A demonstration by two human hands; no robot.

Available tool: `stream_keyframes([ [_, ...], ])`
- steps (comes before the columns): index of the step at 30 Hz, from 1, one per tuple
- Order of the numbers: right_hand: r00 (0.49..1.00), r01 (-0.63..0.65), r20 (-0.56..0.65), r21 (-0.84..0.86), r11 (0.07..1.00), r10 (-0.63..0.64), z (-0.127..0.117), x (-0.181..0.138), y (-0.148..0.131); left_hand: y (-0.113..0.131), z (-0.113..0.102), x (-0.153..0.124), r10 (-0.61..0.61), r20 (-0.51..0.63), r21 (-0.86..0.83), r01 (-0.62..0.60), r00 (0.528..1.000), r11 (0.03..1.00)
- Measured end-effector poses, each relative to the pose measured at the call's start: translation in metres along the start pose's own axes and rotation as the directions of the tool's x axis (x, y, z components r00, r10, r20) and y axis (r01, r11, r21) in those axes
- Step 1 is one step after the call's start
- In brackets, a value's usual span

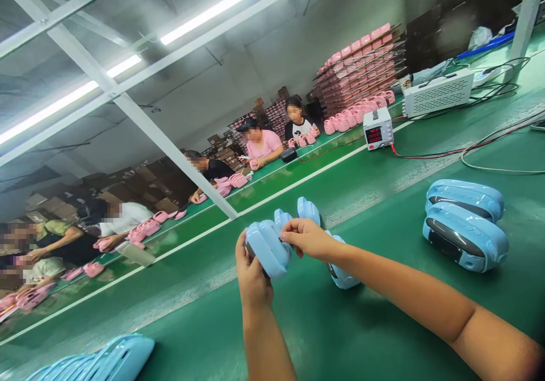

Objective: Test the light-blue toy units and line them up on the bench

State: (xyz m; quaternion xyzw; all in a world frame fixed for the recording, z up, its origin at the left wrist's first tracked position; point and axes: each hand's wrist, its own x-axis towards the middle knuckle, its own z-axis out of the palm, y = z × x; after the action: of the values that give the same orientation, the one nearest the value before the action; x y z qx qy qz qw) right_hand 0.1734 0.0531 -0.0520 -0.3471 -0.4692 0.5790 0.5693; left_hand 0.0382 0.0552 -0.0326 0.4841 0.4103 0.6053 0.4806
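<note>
My left hand [252, 279] is wrapped round a light-blue rounded plastic device [268, 248] and holds it up above the green table. Against the device's right side, my right hand [310, 238] has its thumb and forefinger pinched together; whatever is between them is too small to make out. Just behind the hands are more blue pieces, one at the back [307, 209]. Another blue device [343, 276] lies partly under my right forearm. To the right, two blue devices with glossy dark fronts [466, 236] sit side by side.
Blue plastic shells [123, 361] are stacked at the lower left. A power supply with red digits [378, 129] stands at the back, its cables [430, 156] trailing right. Across the green belt, several people handle pink housings [142, 230]. A slanted white post [170, 148] crosses the view.
</note>
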Motion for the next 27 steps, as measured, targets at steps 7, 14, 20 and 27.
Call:
stream_keyframes([
  [7,0.999,-0.045,-0.007,-0.054,0.998,0.045,0.003,-0.004,-0.004,-0.007,-0.002,0.001,0.072,0.029,0.025,-0.073,0.997,0.997],
  [14,0.990,-0.123,-0.030,0.280,0.952,0.136,-0.007,0.007,-0.001,-0.004,-0.003,0.002,0.007,-0.005,0.015,-0.007,1.000,1.000],
  [20,0.931,-0.295,0.000,0.592,0.750,0.366,-0.024,0.016,-0.011,0.001,-0.011,0.002,0.017,-0.029,-0.041,-0.019,0.999,0.999],
  [27,0.930,-0.350,0.104,0.546,0.761,0.353,-0.007,0.002,-0.009,-0.005,-0.010,0.004,0.040,-0.078,-0.063,-0.045,0.996,0.997],
])
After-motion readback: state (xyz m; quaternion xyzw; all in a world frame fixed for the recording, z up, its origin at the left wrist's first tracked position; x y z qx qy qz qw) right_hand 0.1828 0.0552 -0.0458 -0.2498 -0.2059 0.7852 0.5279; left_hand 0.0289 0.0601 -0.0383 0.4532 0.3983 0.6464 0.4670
